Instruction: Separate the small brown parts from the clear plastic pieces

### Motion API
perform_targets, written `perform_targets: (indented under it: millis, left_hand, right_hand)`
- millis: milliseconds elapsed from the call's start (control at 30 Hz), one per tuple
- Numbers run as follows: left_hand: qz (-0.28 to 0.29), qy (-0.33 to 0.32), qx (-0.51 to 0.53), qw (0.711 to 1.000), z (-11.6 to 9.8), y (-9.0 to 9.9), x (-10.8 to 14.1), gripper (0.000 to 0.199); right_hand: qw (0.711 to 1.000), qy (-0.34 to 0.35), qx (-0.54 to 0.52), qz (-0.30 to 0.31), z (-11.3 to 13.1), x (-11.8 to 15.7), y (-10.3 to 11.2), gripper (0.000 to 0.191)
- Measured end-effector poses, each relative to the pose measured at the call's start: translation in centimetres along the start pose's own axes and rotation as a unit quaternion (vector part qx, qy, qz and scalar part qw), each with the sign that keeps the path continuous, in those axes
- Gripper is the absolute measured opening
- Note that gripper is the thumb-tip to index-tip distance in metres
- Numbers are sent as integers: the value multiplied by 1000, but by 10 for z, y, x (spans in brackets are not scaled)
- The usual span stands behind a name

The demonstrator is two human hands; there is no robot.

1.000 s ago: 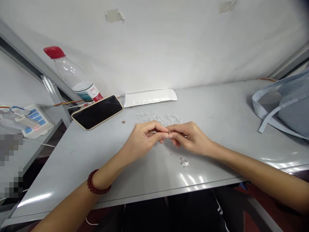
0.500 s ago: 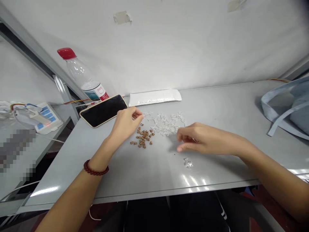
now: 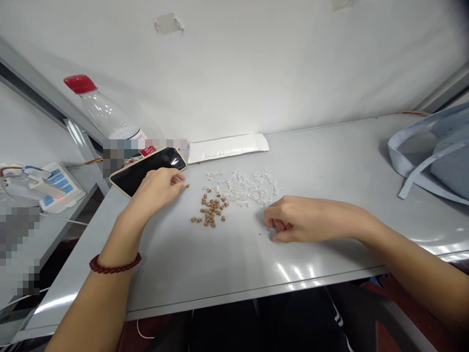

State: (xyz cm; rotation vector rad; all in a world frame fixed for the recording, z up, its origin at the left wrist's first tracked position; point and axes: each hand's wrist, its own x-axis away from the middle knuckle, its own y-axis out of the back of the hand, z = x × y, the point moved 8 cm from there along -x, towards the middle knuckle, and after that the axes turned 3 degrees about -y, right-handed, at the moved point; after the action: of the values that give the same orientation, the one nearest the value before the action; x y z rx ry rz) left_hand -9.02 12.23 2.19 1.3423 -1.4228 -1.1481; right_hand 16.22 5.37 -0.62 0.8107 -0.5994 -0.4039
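Observation:
My left hand (image 3: 163,188) is over the near right side of a phone, thumb and finger pinched together. At their tips is a small brown piece (image 3: 188,186); whether it also touches the table I cannot tell. My right hand (image 3: 293,220) rests low over the table with curled fingers around clear plastic pieces (image 3: 272,229), mostly hidden by the fingers. Between the hands lies a loose pile of small brown bell-shaped pieces (image 3: 210,211). Behind it spreads a scatter of small clear plastic pieces (image 3: 245,188), a few brown bits at its left edge.
The black-screened phone (image 3: 137,178) lies at the left, beside a clear bottle with a red cap (image 3: 79,84). A flat white packet (image 3: 229,148) lies near the wall. At the right is a light blue fabric bag (image 3: 450,156). A power strip (image 3: 60,188) stands far left.
My left hand has moved left from the clear scatter to the phone's edge. My right hand has come down and closed on the clear pieces that lay apart near the front edge.

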Motion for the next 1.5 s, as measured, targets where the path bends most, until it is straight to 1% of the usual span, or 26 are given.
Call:
perform_targets:
  millis: [133, 200, 333, 433, 467, 533, 600, 667, 733, 767, 800, 867, 933, 1000, 1100, 1200, 1267, 1367, 1433, 1500]
  left_hand:
    - [52, -45, 74, 995, -25, -11, 6, 17]
    - [62, -65, 85, 992, -38, -16, 8, 18]
    - [55, -79, 89, 991, -48, -25, 9, 17]
    - [57, -82, 92, 991, -51, -29, 9, 16]
    - [51, -81, 89, 991, -52, -28, 10, 15]
    - [21, -67, 88, 994, -55, -21, 12, 13]
    - [-13, -55, 129, 990, -61, -11, 17, 11]
    - [-32, -63, 227, 971, -74, -4, 25, 10]
    - [-39, -99, 343, 933, -91, -2, 34, 10]
    - [-33, -120, 383, 915, -100, -3, 39, 10]
    - [-23, -136, 411, 901, -107, -6, 43, 10]
    - [-22, -166, 438, 883, -118, -11, 49, 8]
    - [-36, -202, 435, 877, -125, -12, 52, 6]
    - [-51, -234, 419, 876, -128, -12, 53, 6]
    - [-62, -251, 381, 887, -128, -10, 53, 9]
    - [-75, -275, 326, 901, -130, -7, 56, 8]
    - [-78, -308, 295, 901, -135, -5, 60, 9]
    - [-77, -340, 258, 901, -140, -9, 63, 19]
    - [-90, -346, 237, 903, -142, -11, 63, 18]
    - [-115, -362, 223, 898, -144, -11, 66, 15]
  right_hand:
    - [998, 18, 13, -53, 4, -4, 7, 4]
    - [997, 28, 23, -74, 6, -7, 10, 6]
    - [993, 55, 29, -98, 11, -11, 12, 12]
    - [988, 73, 2, -134, 13, -11, 18, 19]
    - [985, 79, -14, -152, 14, -11, 21, 21]
    - [975, 97, -53, -191, 15, -10, 27, 23]
    - [962, 112, -98, -228, 16, -8, 31, 23]
    - [948, 113, -154, -256, 15, -8, 34, 23]
    - [932, 96, -224, -268, 11, -8, 34, 21]
    - [924, 83, -261, -267, 8, -9, 33, 19]
    - [916, 69, -295, -262, 5, -10, 31, 17]
    - [903, 49, -350, -245, 2, -12, 26, 15]
    - [893, 39, -386, -228, 0, -14, 23, 14]
    - [886, 34, -414, -208, 0, -16, 20, 15]
    - [874, 24, -448, -188, -1, -18, 17, 16]
    - [862, 11, -471, -187, -2, -17, 16, 18]
    - [854, 10, -485, -186, -3, -17, 16, 17]
    - [847, 10, -498, -186, -5, -17, 17, 15]
    - [846, 4, -499, -187, -7, -18, 16, 15]
    - [850, -6, -494, -184, -9, -18, 14, 17]
